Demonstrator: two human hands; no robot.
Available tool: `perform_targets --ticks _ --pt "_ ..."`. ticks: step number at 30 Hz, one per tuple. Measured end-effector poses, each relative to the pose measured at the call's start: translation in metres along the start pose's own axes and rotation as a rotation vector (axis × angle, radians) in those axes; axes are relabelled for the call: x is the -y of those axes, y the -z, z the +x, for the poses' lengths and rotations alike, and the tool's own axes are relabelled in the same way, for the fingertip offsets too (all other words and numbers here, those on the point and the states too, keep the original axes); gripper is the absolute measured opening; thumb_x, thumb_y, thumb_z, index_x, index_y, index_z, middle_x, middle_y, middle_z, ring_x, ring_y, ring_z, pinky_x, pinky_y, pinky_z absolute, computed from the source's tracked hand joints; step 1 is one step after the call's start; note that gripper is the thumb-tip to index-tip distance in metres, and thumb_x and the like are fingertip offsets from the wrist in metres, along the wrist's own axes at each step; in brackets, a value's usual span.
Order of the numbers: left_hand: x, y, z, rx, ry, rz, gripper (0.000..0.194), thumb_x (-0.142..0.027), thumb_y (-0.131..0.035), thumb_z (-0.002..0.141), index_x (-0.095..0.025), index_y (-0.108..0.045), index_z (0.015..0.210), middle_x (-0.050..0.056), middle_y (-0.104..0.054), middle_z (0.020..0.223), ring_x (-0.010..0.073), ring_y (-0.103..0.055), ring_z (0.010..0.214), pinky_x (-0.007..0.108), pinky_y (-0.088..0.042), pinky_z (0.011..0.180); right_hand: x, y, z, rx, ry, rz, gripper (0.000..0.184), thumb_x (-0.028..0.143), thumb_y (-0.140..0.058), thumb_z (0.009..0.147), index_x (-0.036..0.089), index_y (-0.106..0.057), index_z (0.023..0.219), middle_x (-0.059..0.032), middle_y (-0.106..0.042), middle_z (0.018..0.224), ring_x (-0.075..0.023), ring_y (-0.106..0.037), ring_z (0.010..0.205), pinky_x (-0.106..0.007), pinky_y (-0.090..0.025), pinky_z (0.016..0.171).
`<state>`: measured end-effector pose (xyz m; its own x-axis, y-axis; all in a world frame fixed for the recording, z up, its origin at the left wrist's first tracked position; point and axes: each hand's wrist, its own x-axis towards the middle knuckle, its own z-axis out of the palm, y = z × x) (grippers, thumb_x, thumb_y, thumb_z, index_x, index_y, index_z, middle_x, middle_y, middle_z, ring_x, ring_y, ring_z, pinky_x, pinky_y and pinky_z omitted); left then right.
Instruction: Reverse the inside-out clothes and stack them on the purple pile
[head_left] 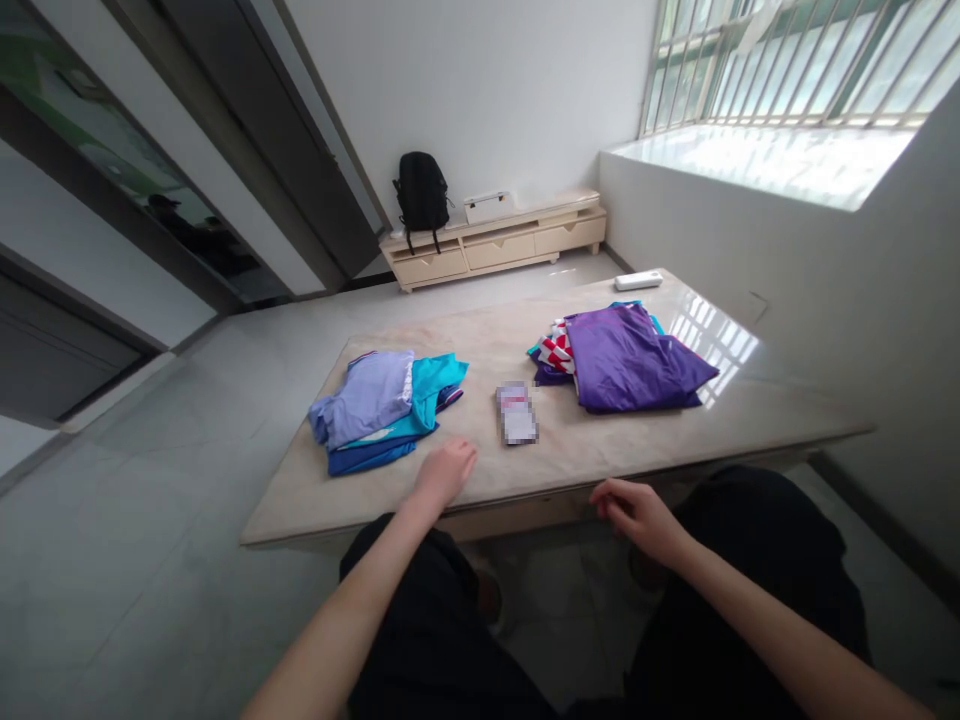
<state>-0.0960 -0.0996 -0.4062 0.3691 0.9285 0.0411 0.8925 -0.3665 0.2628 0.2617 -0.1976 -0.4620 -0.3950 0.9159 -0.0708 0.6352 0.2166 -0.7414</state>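
- The left clothes pile (371, 400) lies on the left half of the surface (480, 335), lilac cloth on top, turquoise and blue below.
- The left hand (448, 470) reaches in palm down, just beside that pile's near right corner; its fingers are loosely open, slightly bent and bare.
- The right hand (634, 510) is at the surface's near edge, fingers loosely curled with nothing in them; whether it touches the edge I cannot tell.
- The right clothes pile (637, 360), purple on top with red-and-white checks at its left side, lies beyond the right hand, apart from its fingers.
- Between the piles lies a flat oblong item (517, 413), pixelated, far and right of the left hand.
- A white case (637, 281) sits at the far right corner.
- Dark-trousered knees (750, 560) are at the near side.
- Farther off, a low cabinet (499, 250) carries a black backpack (421, 192) and a white box (487, 207).
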Motion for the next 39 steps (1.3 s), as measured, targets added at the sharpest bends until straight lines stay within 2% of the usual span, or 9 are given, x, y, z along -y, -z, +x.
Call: perform_targets --ticks 4,7,10,13,18,21,27,31,39 --pt "0.07 0.022 0.008 -0.228 0.348 -0.002 0.029 -0.022 -0.046 0.098 -0.02 -0.065 0.12 0.017 -0.058 0.139 0.0334 -0.049 0.135 0.046 -0.035 0.116 -0.004 -0.02 0.013 0.261 -0.103 -0.131 0.028 0.017 -0.062 0.077 0.021 -0.079 0.098 -0.0079 -0.079 0.09 -0.0273 -0.074 0.088 -0.034 -0.053 0.081" --pt "0.096 0.012 0.008 -0.286 0.544 -0.059 0.042 -0.02 -0.063 0.087 -0.016 -0.06 0.129 0.022 -0.05 0.148 0.0401 -0.04 0.143 0.052 -0.034 0.117 -0.008 -0.029 0.022 0.362 -0.122 -0.187 0.033 0.018 -0.066 0.073 0.02 -0.081 0.102 -0.0108 -0.079 0.091 -0.0315 -0.074 0.09 -0.036 -0.052 0.081" --pt "0.112 -0.007 0.004 -0.278 0.593 -0.158 0.049 -0.018 -0.072 0.079 -0.016 -0.061 0.127 0.021 -0.054 0.147 0.0378 -0.043 0.143 0.048 -0.034 0.117 -0.008 -0.033 0.026 0.388 -0.104 -0.171 0.039 0.023 -0.059 0.082 0.021 -0.076 0.117 -0.0081 -0.079 0.094 -0.0259 -0.074 0.089 -0.031 -0.052 0.078" --pt "0.122 -0.015 0.001 -0.296 0.567 -0.262 0.037 -0.012 -0.066 0.082 -0.018 -0.067 0.118 0.017 -0.059 0.143 0.0304 -0.047 0.141 0.041 -0.031 0.12 -0.009 -0.032 0.028 0.372 -0.114 -0.165 0.041 0.024 -0.054 0.087 0.02 -0.073 0.123 -0.0078 -0.079 0.096 -0.0232 -0.074 0.087 -0.028 -0.051 0.076" --pt "0.127 -0.012 -0.001 -0.375 0.581 -0.469 0.029 -0.009 -0.068 0.078 -0.017 -0.071 0.105 0.017 -0.065 0.136 0.0303 -0.05 0.139 0.041 -0.032 0.12 -0.018 -0.031 0.024 0.355 -0.147 -0.225 0.04 0.023 -0.058 0.084 0.017 -0.075 0.12 -0.0113 -0.078 0.1 -0.0277 -0.073 0.092 -0.033 -0.051 0.08" --pt "0.131 -0.009 0.008 -0.477 0.635 -0.625 0.044 -0.011 -0.071 0.079 -0.018 -0.065 0.123 0.017 -0.062 0.14 0.0303 -0.048 0.141 0.041 -0.035 0.118 -0.019 -0.035 0.019 0.369 -0.15 -0.248 0.039 0.022 -0.06 0.083 0.017 -0.076 0.118 -0.0118 -0.078 0.1 -0.0291 -0.073 0.093 -0.035 -0.051 0.082" --pt "0.147 0.001 0.041 -0.654 0.758 -1.074 0.063 -0.029 -0.054 0.1 -0.025 -0.028 0.157 0.016 -0.065 0.136 0.0235 -0.069 0.117 0.034 -0.058 0.089 0.01 -0.047 0.031 0.377 -0.108 -0.251 0.039 0.025 -0.06 0.084 0.02 -0.076 0.118 -0.011 -0.078 0.105 -0.0282 -0.073 0.097 -0.034 -0.051 0.085" --pt "0.149 0.002 0.049 -0.693 0.743 -1.299 0.059 -0.036 -0.053 0.101 -0.032 -0.031 0.156 0.013 -0.064 0.138 0.021 -0.071 0.113 0.03 -0.06 0.085 0.029 -0.053 0.045 0.386 -0.061 -0.216 0.037 0.027 -0.06 0.085 0.021 -0.075 0.118 -0.009 -0.079 0.099 -0.0261 -0.073 0.093 -0.032 -0.051 0.081" --pt "0.154 0.008 0.05 -0.657 0.719 -1.247 0.05 -0.033 -0.042 0.105 -0.034 -0.036 0.154 0.011 -0.063 0.138 0.0179 -0.069 0.114 0.028 -0.059 0.087 0.028 -0.057 0.044 0.419 -0.054 -0.189 0.04 0.027 -0.06 0.083 0.021 -0.076 0.12 -0.0103 -0.079 0.099 -0.0289 -0.073 0.094 -0.036 -0.051 0.083"
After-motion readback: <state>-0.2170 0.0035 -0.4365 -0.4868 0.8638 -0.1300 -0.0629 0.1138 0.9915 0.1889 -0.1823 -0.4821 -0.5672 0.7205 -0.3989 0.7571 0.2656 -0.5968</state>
